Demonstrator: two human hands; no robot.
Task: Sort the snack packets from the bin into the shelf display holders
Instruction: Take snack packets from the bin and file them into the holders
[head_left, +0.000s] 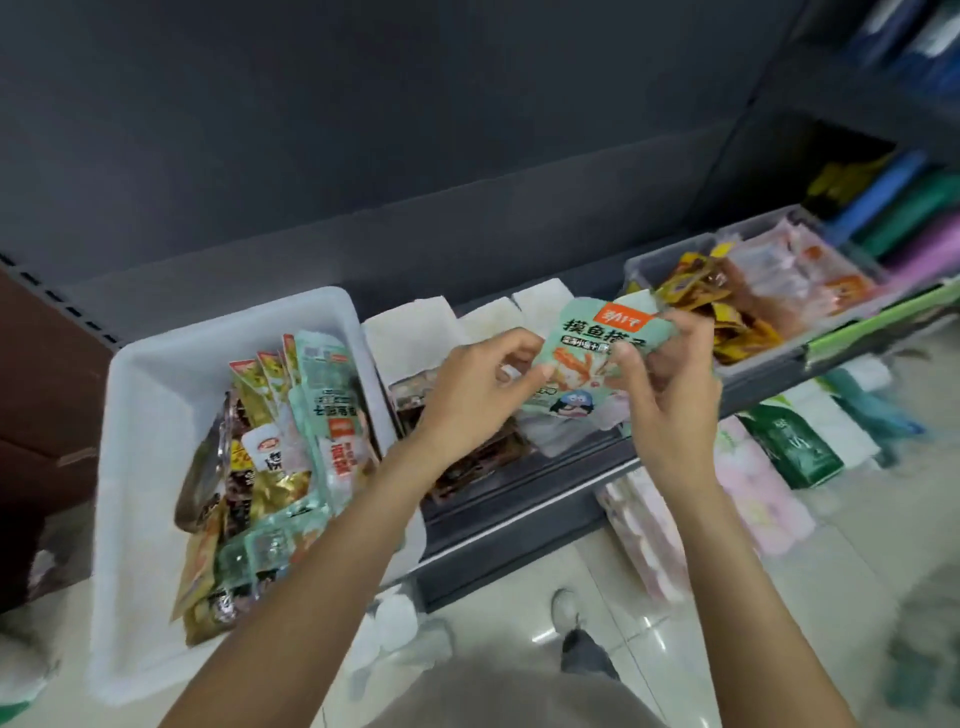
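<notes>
Both forearms reach forward: left hand (488, 384) and right hand (670, 374) pinch one mint packet (587, 358) above the holders (415, 338) (bin (156, 374) at left). Next, probably picking its matching holder.

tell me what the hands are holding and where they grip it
Both hands hold one mint-green snack packet above the shelf holders. The left hand pinches its left edge; the right hand grips its right side.
</notes>
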